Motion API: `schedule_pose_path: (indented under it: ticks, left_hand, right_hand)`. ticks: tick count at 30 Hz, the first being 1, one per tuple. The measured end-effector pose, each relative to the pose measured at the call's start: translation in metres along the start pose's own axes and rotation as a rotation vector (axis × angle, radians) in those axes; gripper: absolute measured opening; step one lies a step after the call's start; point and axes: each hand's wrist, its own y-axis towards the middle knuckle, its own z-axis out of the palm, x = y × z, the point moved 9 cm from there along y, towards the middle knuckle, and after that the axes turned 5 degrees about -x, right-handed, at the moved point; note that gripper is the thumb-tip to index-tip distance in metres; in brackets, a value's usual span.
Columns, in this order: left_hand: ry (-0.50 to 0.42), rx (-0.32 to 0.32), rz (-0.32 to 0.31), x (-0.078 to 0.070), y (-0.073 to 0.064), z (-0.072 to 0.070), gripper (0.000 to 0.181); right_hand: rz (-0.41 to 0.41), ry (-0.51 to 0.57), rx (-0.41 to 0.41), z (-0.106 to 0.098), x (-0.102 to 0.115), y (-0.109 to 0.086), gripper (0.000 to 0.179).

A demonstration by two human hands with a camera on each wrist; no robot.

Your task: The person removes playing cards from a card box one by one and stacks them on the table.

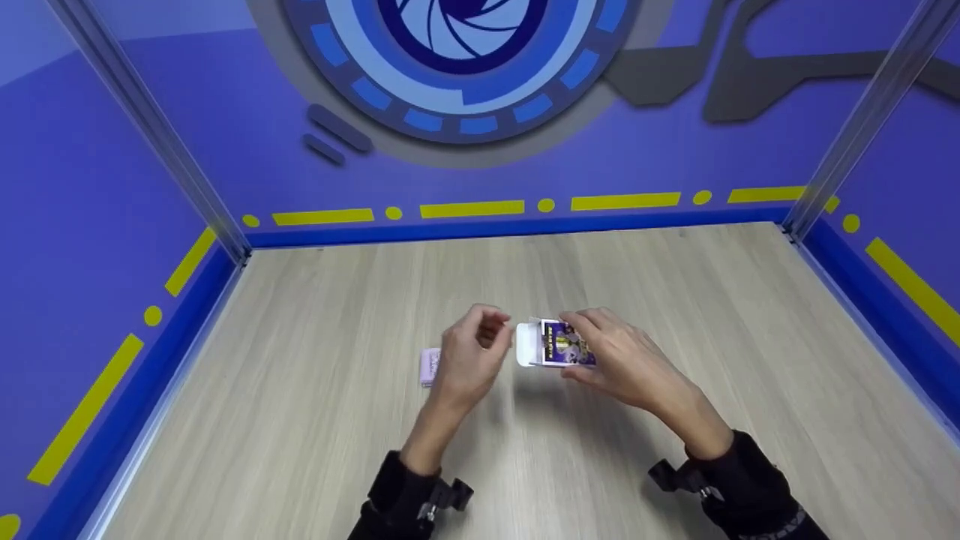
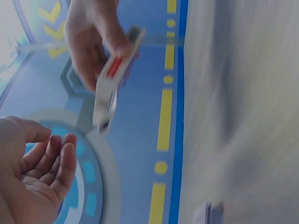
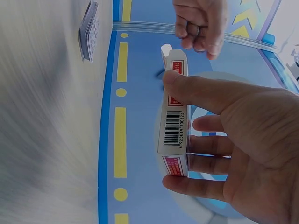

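My right hand (image 1: 619, 356) holds a small card box (image 1: 562, 343) above the table, thumb on one narrow side and fingers on the other. Its white end flap (image 1: 527, 345) sticks out open toward my left hand (image 1: 472, 356). A barcode (image 3: 173, 128) and red print show on the box's narrow side in the right wrist view. The left hand's fingers (image 2: 53, 158) are loosely bent with nothing between them, a short gap from the flap. Partly behind that hand, a lilac-backed stack of playing cards (image 1: 428, 367) lies on the table, also seen edge-on as a stack (image 3: 88, 32).
The wood-grain tabletop (image 1: 315, 420) is bounded by a blue back wall (image 1: 225, 150) with yellow marks and by side walls. Metal posts (image 1: 862, 112) stand at the far corners. Black straps with small mounts (image 1: 450, 495) sit on both wrists.
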Motion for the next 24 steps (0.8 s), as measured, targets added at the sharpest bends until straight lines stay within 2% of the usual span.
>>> schedule_pose_path:
  ticks: [2,6,14,18,24]
  left_hand:
    - [-0.044,0.022,-0.034,0.0,-0.003,0.01,0.012]
    - [-0.051,0.051,-0.115,0.011,-0.009,0.025,0.016]
    - [-0.082,0.099,-0.255,0.033,-0.015,0.039,0.025]
    - [-0.105,0.124,-0.285,0.036,-0.016,0.042,0.03]
    - [-0.068,0.139,-0.297,0.037,-0.016,0.041,0.034]
  right_hand:
    - [-0.001,0.0,0.001,0.0,0.001,0.0,0.077]
    - [-0.009,0.006,0.0,-0.001,0.003,0.0,0.077]
    - [-0.034,0.024,0.002,0.001,0.006,0.0,0.077]
    - [-0.039,0.017,0.01,0.003,0.007,0.0,0.076]
    - [-0.078,0.009,0.006,0.003,0.01,0.001,0.076]
